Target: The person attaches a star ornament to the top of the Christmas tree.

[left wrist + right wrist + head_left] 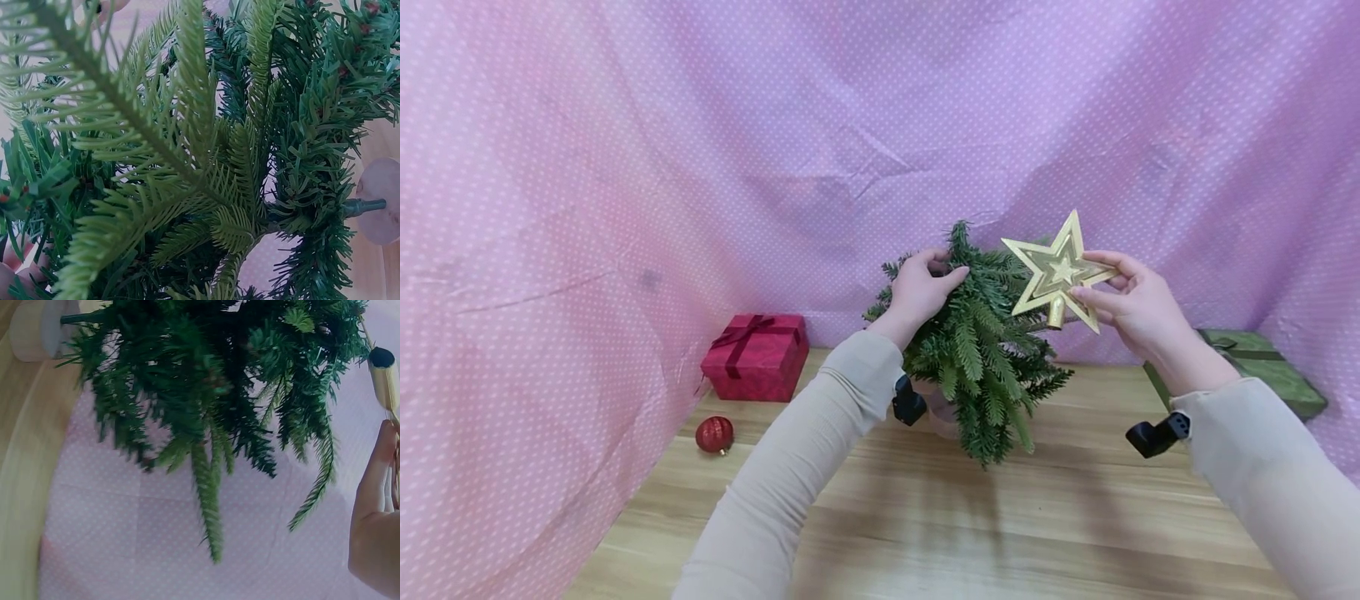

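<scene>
A small artificial Christmas tree (981,333) stands on the table, its green branches also filling both wrist views. My left hand (921,287) is at its upper part, thumb and fingers curled round the top branch; needles partly hide the fingertips. In my right hand (1138,312) is a gold star tree topper (1051,271), pinched by one point between thumb and fingers. The star is held upright just right of the tree, its short tube pointing down. The right wrist view shows the tube's dark open end (382,358) beside the branches.
A red gift box (756,367) with a dark ribbon sits at the back left, with a red ball ornament (714,435) in front of it. Behind my right wrist lies a green gift box (1262,375). Pink dotted cloth (850,125) hangs around the wooden table (887,517).
</scene>
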